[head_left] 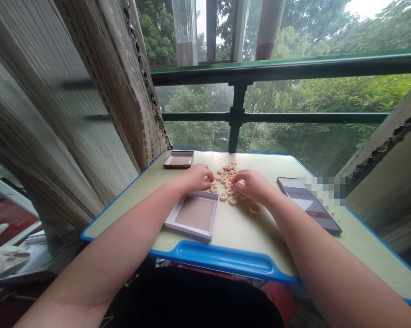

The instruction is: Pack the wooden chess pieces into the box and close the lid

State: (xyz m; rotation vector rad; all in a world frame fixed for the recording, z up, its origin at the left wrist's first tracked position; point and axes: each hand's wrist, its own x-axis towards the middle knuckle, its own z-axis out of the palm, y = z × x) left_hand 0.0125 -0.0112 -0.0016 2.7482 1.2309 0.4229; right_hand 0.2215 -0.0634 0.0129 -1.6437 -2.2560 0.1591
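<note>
Head view, the only one: down onto a pale table [239, 232] with a blue edge [287, 276]. Mid-table, a loose scatter of round wooden pieces [224, 180], several marked in red, some overlapping. Clock directions taken from that scatter, with 12 toward the green rail [294, 66].

Left hand [197, 177] at 9 o'clock, mostly closed, thumb near the fingertips, perhaps round a pale piece; cannot tell for sure. Right hand [251, 183] at 3 o'clock, palm down, half curled, with tips among the pieces; cannot tell whether gripping any (fingertips half lost against the wood colour).

Possible trouble: a piece flicked up on its round rim and sent rolling. Most exposed, in all likelihood, the lone piece [254, 208] at 5 o'clock, just below the right wrist [269, 197] and easily swept aside by a low drag. Also plausible: near box [196, 212] at 8 o'clock nudged out of place by the left forearm [133, 223], overlapping a far corner from this angle; or stacked pieces toppled by crowding in with both hands at once.

Around: far box [180, 159] at 10 o'clock, well apart; tablet [308, 200] just past 3, beside the right forearm [328, 255] and in the way of any wide swing outward; trough [222, 259] at 6; curtain [89, 77] beyond the table toward 10.
</note>
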